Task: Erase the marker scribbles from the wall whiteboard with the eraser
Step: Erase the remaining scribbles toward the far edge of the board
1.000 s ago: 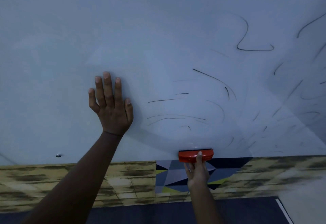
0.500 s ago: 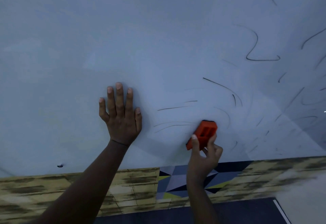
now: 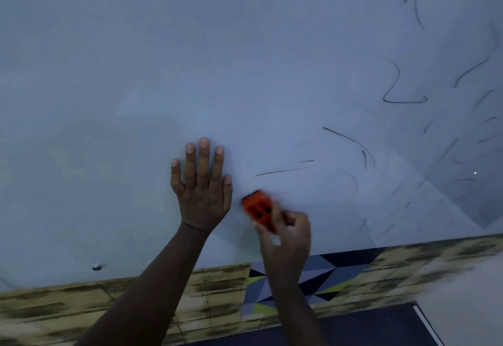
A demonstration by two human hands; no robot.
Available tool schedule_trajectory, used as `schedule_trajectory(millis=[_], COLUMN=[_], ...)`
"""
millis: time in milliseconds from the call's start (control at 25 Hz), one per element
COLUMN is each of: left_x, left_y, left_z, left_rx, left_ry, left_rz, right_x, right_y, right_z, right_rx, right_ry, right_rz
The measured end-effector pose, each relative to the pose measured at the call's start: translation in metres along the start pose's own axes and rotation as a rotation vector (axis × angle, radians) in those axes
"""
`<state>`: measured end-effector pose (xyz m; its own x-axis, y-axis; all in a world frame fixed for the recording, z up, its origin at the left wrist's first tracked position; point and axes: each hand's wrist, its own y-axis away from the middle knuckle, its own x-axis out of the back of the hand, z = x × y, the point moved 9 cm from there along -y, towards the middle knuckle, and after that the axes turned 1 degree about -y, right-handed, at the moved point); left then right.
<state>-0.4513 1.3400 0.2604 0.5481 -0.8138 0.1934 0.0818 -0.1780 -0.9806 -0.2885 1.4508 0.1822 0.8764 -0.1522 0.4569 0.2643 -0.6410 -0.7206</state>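
The wall whiteboard (image 3: pixel 190 59) fills most of the view. Thin black marker scribbles (image 3: pixel 353 141) remain across its right half; the left half shows none. My left hand (image 3: pixel 202 190) lies flat on the board with fingers spread and straight. Just to its right, my right hand (image 3: pixel 285 239) grips the orange eraser (image 3: pixel 258 209) and holds it against the board's lower middle, blurred by motion. A short dark stroke (image 3: pixel 283 171) runs just above the eraser.
Below the board's lower edge runs a wall strip of yellowish wood-pattern panels (image 3: pixel 68 307) with a geometric grey, black and yellow patch (image 3: pixel 326 277). A small metal screw (image 3: pixel 96 267) sits in the board's lower left. Dark floor (image 3: pixel 367 329) lies at the bottom.
My right hand has carried the eraser up from the board's lower edge and then leftward toward my left hand; faint strokes in the lower middle have gone. The view has shifted slightly.
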Motion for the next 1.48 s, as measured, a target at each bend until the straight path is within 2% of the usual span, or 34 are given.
schedule_trajectory(millis=[120, 240, 280, 360, 440, 520, 600, 680, 840, 960, 1080, 1160, 1320, 1480], left_x=[0.000, -0.001, 0.000, 0.001, 0.001, 0.001, 0.000, -0.002, -0.006, -0.006, -0.004, -0.004, -0.002, 0.005], left_y=[0.002, 0.003, 0.002, 0.002, 0.003, 0.004, 0.006, 0.008, 0.011, 0.012, 0.013, 0.015, 0.021, 0.015], left_z=[-0.001, -0.001, -0.001, -0.001, -0.001, -0.001, 0.000, 0.000, 0.001, 0.001, 0.002, -0.002, -0.002, -0.003], left_rx=[0.001, -0.010, -0.006, -0.002, -0.005, -0.004, -0.010, -0.019, -0.021, -0.025, -0.049, -0.038, -0.068, -0.031], left_ry=[0.018, 0.014, 0.022, 0.035, 0.038, 0.050, 0.063, 0.064, 0.074, 0.083, 0.085, 0.100, 0.120, 0.126], left_rz=[0.005, 0.006, 0.004, 0.002, -0.002, -0.007, -0.009, -0.014, -0.013, -0.010, 0.004, 0.007, 0.002, 0.020], right_x=[0.033, 0.043, 0.040, 0.031, 0.025, 0.023, 0.031, 0.043, 0.029, 0.007, 0.010, 0.025, 0.069, 0.087], right_y=[-0.040, -0.038, -0.027, -0.003, 0.013, 0.010, -0.011, -0.038, -0.049, -0.021, -0.022, -0.042, -0.095, -0.101], right_z=[0.035, 0.107, 0.131, 0.161, 0.168, 0.160, 0.139, 0.100, -0.016, -0.050, -0.059, -0.058, -0.015, 0.070], right_rx=[-0.295, -0.786, -0.976, -1.260, -1.358, -1.323, -1.168, -0.900, -0.252, -0.046, -0.030, -0.090, -0.333, -0.694], right_ry=[-0.310, -0.712, -0.802, -0.915, -0.962, -0.956, -0.895, -0.707, -0.173, 0.039, 0.029, -0.046, -0.288, -0.522], right_rz=[0.182, 0.356, 0.367, 0.265, 0.177, 0.176, 0.252, 0.302, 0.174, 0.074, 0.045, 0.092, 0.248, 0.339])
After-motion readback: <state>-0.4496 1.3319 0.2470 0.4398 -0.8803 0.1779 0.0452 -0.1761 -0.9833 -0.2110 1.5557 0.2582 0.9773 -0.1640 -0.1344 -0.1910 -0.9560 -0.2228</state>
